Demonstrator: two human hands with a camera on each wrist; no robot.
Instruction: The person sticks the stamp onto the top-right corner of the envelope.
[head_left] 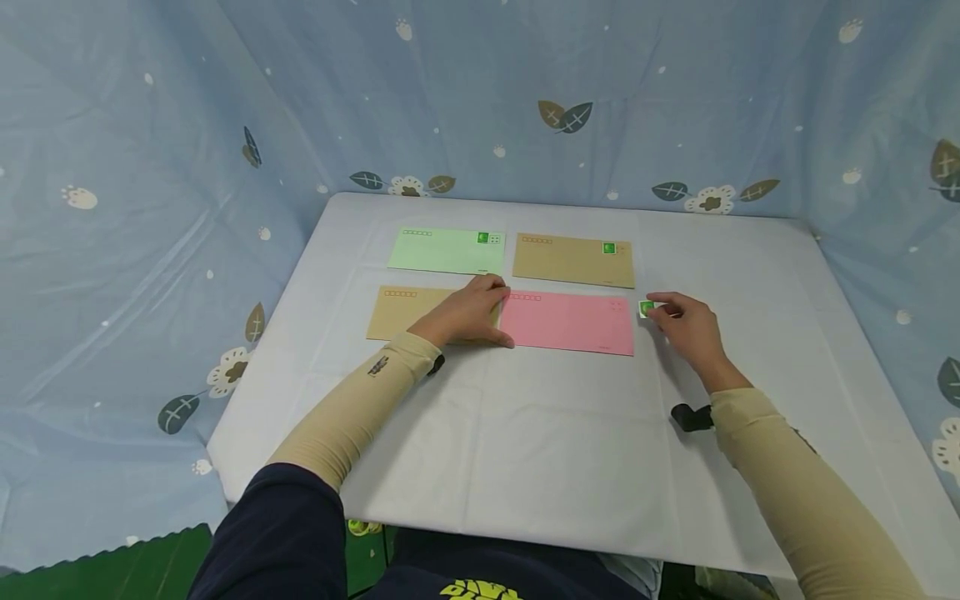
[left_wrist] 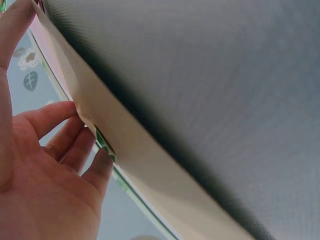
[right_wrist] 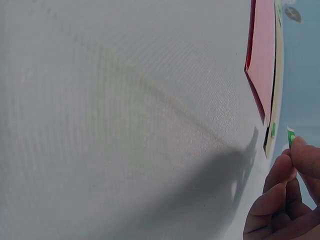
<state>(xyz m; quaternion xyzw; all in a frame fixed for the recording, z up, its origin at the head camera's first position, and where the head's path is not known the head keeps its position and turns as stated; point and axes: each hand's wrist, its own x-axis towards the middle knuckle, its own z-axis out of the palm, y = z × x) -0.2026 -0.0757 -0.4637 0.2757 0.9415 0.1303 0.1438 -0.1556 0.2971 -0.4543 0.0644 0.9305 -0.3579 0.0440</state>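
Observation:
My right hand pinches a small green-and-white stamp between thumb and fingertip, just off the right edge of a pink envelope. In the right wrist view the stamp stands up above the fingertips. My left hand lies over the right end of the near tan envelope, its fingertips and thumb at the pink envelope's left edge. A green patch shows near those fingers in the left wrist view. No stamp shows on the pink envelope's upper right corner.
Behind lie a light green envelope and another tan envelope, each bearing a green stamp at its upper right. All rest on a white-covered table. A blue patterned curtain rises behind the far edge.

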